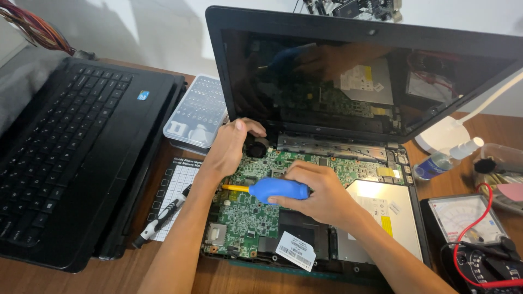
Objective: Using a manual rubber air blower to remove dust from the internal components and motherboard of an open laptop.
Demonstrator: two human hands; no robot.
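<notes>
I see the blue rubber air blower lying sideways over the bare green circuit board of the opened laptop. My right hand is wrapped around its bulb, fingers curled over the top and thumb underneath, so the bulb's right end is hidden in the palm. The blower's yellow nozzle points left and ends just under my left wrist, low over the board, though I cannot tell if it touches.

My left hand rests at the board's upper left corner, fingers bent down beside the round black fan, thumb raised. Whether those fingers pinch anything I cannot tell; they cover what is beneath them.

Right of the blower sits the silver optical drive, close to my right wrist. The laptop's dark screen stands up right behind the board, closing off the far side.

On the left, a gridded white screw mat with a black-handled screwdriver lies just beside the chassis edge, a clear plastic bit case above it, and a second black laptop beyond. To the right stand a small spray bottle, a white lamp base and an analogue multimeter with red leads, all on the wooden table.
</notes>
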